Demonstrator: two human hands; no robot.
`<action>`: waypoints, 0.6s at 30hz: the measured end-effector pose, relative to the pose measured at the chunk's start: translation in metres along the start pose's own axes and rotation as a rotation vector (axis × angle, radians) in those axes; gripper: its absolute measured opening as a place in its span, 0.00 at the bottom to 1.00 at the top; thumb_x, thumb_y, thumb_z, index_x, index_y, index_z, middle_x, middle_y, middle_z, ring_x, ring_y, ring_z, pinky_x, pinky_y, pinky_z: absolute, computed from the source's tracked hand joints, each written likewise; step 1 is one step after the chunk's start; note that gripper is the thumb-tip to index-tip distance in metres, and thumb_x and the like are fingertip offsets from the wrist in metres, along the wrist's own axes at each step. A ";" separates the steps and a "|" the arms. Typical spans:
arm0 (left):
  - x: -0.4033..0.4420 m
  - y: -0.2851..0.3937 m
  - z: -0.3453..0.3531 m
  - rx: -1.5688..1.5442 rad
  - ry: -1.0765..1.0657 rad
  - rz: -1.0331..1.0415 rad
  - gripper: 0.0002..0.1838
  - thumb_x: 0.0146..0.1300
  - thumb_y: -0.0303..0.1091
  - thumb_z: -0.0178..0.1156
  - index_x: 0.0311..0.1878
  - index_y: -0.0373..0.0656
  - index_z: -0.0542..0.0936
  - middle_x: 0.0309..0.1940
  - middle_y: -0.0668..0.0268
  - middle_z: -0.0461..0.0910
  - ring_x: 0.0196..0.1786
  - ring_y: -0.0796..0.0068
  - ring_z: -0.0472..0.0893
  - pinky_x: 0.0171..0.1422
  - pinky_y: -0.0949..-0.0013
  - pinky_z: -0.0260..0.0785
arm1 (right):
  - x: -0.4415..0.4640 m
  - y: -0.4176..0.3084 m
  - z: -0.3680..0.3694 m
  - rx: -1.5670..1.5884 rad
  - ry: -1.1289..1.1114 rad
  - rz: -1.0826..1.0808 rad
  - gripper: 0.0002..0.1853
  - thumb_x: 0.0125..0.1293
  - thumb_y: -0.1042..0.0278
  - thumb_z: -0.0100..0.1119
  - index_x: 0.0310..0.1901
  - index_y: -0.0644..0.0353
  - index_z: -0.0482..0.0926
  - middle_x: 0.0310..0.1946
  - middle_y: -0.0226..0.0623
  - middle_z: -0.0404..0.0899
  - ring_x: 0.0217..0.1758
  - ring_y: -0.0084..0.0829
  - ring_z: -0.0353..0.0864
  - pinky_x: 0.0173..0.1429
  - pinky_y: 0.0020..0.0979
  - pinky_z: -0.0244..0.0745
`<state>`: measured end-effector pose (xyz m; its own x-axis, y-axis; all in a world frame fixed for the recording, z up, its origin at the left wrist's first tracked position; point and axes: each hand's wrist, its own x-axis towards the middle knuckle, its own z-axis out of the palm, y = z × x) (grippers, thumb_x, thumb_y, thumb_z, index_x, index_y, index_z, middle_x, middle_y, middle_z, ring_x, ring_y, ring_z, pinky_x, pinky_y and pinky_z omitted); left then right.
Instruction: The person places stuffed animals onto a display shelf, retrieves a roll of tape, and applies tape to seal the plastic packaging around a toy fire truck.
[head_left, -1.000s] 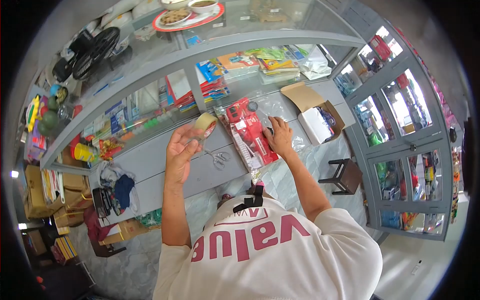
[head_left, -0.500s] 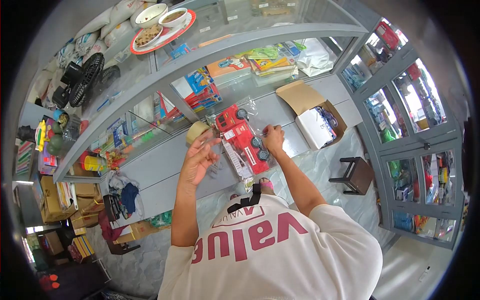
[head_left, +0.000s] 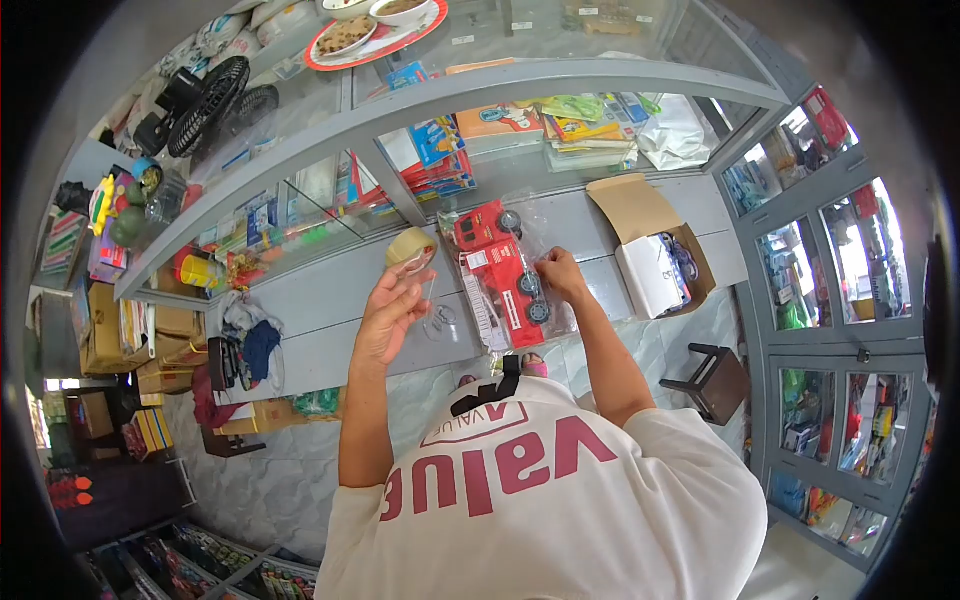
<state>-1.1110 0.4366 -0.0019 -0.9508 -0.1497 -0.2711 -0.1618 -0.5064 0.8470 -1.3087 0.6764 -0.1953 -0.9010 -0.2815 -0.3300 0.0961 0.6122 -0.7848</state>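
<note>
A red toy truck (head_left: 502, 272) lies in a clear plastic bag (head_left: 548, 235) on the grey bench. At the bag's right edge, my right hand (head_left: 563, 275) pinches the plastic beside the truck's wheels. My left hand (head_left: 388, 318) is raised left of the truck, fingers curled at the lower edge of a roll of clear packing tape (head_left: 408, 246). A see-through piece shows by these fingertips and looks like tape; the exact grip is partly hidden.
An open cardboard box (head_left: 632, 207) stands right of the truck. Behind the bench is a glass display case with books (head_left: 590, 135). A brown stool (head_left: 712, 385) stands on the floor at right. Clothes (head_left: 258, 345) lie at the bench's left end.
The view has shifted, so the scene sits further right. My left hand has drawn slightly away from the tape roll, its fingers more curled. My right hand stays at the bag's edge.
</note>
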 end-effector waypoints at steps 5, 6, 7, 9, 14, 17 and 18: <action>0.001 -0.001 0.004 0.000 0.003 0.037 0.25 0.60 0.33 0.60 0.60 0.46 0.66 0.58 0.61 0.70 0.54 0.78 0.71 0.50 0.75 0.66 | -0.026 -0.035 -0.027 0.472 -0.265 0.164 0.26 0.55 0.44 0.60 0.39 0.63 0.75 0.30 0.32 0.77 0.32 0.28 0.74 0.31 0.30 0.69; 0.002 0.000 0.004 0.009 -0.005 0.035 0.25 0.60 0.33 0.60 0.60 0.46 0.66 0.58 0.62 0.70 0.57 0.77 0.70 0.51 0.74 0.66 | -0.040 -0.053 -0.034 0.471 -0.237 0.199 0.28 0.56 0.42 0.58 0.43 0.63 0.75 0.32 0.33 0.77 0.32 0.29 0.74 0.32 0.29 0.69; 0.002 0.001 0.004 0.018 -0.012 0.035 0.26 0.59 0.34 0.61 0.60 0.46 0.66 0.58 0.63 0.70 0.60 0.76 0.68 0.52 0.74 0.65 | -0.048 -0.062 -0.036 0.471 -0.210 0.233 0.31 0.57 0.40 0.57 0.48 0.64 0.74 0.34 0.34 0.77 0.33 0.30 0.75 0.33 0.29 0.69; 0.001 0.005 0.007 0.023 -0.009 0.045 0.26 0.59 0.34 0.61 0.60 0.46 0.66 0.58 0.63 0.70 0.60 0.76 0.68 0.52 0.73 0.65 | -0.049 -0.057 -0.027 0.314 -0.175 0.099 0.32 0.56 0.41 0.58 0.48 0.65 0.75 0.33 0.35 0.78 0.33 0.30 0.76 0.34 0.29 0.70; -0.001 0.010 0.004 0.056 -0.016 0.071 0.26 0.59 0.36 0.62 0.60 0.47 0.66 0.58 0.62 0.70 0.59 0.76 0.68 0.53 0.72 0.64 | -0.043 -0.051 0.001 -0.059 0.084 -0.180 0.21 0.53 0.52 0.65 0.34 0.68 0.81 0.25 0.40 0.81 0.29 0.25 0.78 0.36 0.28 0.71; -0.005 0.014 0.002 0.044 -0.008 0.095 0.25 0.59 0.35 0.62 0.59 0.47 0.67 0.57 0.62 0.71 0.57 0.77 0.69 0.53 0.72 0.64 | -0.037 -0.049 0.008 0.040 0.066 -0.185 0.15 0.54 0.60 0.65 0.33 0.67 0.82 0.23 0.36 0.81 0.26 0.21 0.76 0.33 0.27 0.70; -0.006 0.015 0.000 0.044 -0.016 0.098 0.25 0.58 0.35 0.62 0.59 0.47 0.67 0.57 0.62 0.71 0.56 0.77 0.70 0.53 0.72 0.64 | -0.037 -0.053 0.008 0.039 0.069 -0.186 0.15 0.54 0.60 0.65 0.33 0.67 0.82 0.23 0.36 0.81 0.26 0.21 0.76 0.33 0.27 0.70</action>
<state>-1.1075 0.4302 0.0129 -0.9666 -0.1834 -0.1790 -0.0788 -0.4521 0.8885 -1.2769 0.6484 -0.1455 -0.9315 -0.3351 -0.1415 -0.0599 0.5251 -0.8490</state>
